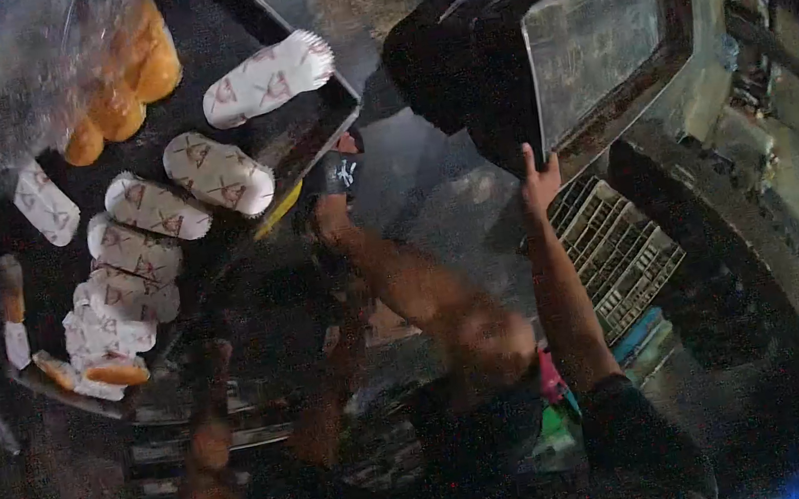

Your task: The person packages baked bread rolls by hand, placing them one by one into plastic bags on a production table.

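Observation:
My right hand (pixel 541 187) grips the near corner of a dark metal tray (pixel 600 46), which is tilted up at the front of a stack. One finger points up along its rim; the others are partly hidden. At lower left, a dim, blurred limb, perhaps my left arm (pixel 211 441), reaches toward a black baking tray (pixel 217 11); its fingers cannot be made out. On that tray lie several printed white paper sleeves (pixel 220 172). Joined golden buns (pixel 135 77) sit under clear plastic (pixel 18 108). A cut bun (pixel 116 374) shows at the near end.
A slatted plastic crate (pixel 616 246) stands below the tray stack. My bent leg (pixel 415 288) and sandalled foot (pixel 338 182) lie between the two trays. A dark curved edge (pixel 773 251) runs along the right. Metal racks or trays (pixel 163 449) are dimly visible at lower left.

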Tool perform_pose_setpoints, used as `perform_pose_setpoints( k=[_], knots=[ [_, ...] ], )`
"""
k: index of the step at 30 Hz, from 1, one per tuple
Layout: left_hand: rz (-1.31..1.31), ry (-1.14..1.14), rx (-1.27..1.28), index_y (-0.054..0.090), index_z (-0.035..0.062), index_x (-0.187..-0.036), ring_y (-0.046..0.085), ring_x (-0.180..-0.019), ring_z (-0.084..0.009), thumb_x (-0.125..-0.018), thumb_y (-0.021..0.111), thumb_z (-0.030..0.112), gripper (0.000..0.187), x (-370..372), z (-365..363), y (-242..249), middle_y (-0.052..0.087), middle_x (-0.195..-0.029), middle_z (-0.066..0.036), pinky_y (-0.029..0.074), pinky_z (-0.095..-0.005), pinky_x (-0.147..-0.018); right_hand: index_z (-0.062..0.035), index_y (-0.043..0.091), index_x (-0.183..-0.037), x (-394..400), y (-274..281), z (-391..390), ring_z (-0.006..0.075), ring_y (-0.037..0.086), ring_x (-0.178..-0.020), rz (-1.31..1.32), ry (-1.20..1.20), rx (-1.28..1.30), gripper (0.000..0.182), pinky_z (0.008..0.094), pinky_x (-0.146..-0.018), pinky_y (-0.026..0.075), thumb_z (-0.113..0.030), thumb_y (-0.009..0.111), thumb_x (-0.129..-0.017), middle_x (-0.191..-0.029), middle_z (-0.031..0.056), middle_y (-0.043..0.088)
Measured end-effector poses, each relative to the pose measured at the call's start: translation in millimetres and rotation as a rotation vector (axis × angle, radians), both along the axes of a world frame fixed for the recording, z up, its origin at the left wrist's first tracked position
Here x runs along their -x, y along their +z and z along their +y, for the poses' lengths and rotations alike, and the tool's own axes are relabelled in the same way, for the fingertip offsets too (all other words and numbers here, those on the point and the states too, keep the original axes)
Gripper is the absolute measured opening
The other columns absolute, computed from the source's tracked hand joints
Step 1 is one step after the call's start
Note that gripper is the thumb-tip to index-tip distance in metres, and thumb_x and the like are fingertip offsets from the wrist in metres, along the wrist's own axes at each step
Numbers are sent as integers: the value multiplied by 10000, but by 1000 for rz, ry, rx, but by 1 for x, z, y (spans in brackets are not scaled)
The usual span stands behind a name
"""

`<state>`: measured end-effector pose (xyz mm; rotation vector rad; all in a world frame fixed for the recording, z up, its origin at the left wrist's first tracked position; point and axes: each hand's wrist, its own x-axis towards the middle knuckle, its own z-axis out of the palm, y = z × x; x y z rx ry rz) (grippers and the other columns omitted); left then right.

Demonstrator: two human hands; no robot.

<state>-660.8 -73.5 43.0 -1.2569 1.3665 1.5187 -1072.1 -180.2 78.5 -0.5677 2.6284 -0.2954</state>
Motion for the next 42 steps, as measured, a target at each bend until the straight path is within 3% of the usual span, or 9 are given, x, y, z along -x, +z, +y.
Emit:
perform_pose_setpoints(
  k=[8,12,17,22,24,25,27,33,42],
  knots=[
    [-32,-94,112,475,-17,-1056,523,-908,-310,-803,459,347,443,-149,-15,-38,525,-997,-194,389,-420,-810,17,497,-1018,40,-19,8,341,452,-1003,298,13,-405,336,410,-788,455,-264,379,-874,-1130,177,463],
    [-33,-130,209,480,-18,-1045,525,-902,-314,-795,468,359,452,-188,-31,-22,528,-987,-196,398,-418,-796,0,372,-1187,48,-30,20,262,556,-771,479,145,-438,527,439,-549,416,-418,327,-870,-866,138,588],
    [-18,-165,323,486,-18,-1031,528,-895,-318,-785,480,374,463,-213,-39,6,533,-975,-199,408,-416,-779,-99,540,-519,38,-39,26,177,366,-356,961,297,179,538,315,-376,301,-563,434,-770,-398,49,394],
    [26,-165,438,493,-19,-1017,531,-887,-322,-775,492,389,475,-211,-33,44,538,-962,-201,419,-413,-762,-14,573,-951,23,-33,6,249,522,-531,495,183,15,569,347,-491,396,-540,442,-778,-596,115,541],
    [66,-163,472,495,-20,-1012,533,-884,-324,-770,497,394,479,-200,-37,59,540,-957,-202,423,-413,-755,-30,533,-1016,30,-43,-2,320,566,-760,1226,406,269,505,369,-633,454,-434,585,-718,-875,192,577],
    [83,-163,459,496,-20,-1009,533,-882,-325,-768,500,397,482,-189,-48,70,541,-955,-203,425,-412,-752,-4,515,-1022,17,-21,-57,322,545,-826,953,485,418,496,376,-697,435,-398,583,-729,-937,199,554],
    [184,-7,617,496,-19,-1010,524,-896,-335,-780,494,366,448,-189,-49,81,539,-957,-202,421,-409,-757,15,499,-1038,-89,66,-157,343,513,-913,31,505,851,428,384,-805,396,-308,556,-763,-977,196,543],
    [297,508,904,493,-7,-1017,508,-914,-347,-810,464,155,265,-208,-78,124,536,-962,-194,412,-397,-771,-11,611,-821,-396,160,-318,337,581,-691,-4,1487,353,446,404,-659,457,-440,505,-756,-756,199,592],
    [220,954,1051,497,-15,-1007,524,-894,-332,-788,410,-18,235,-283,-75,106,545,-943,-189,421,-363,-755,0,600,-856,-629,108,-376,268,578,-841,112,1143,273,515,385,-703,459,-489,557,-699,-892,170,593]
  ],
)
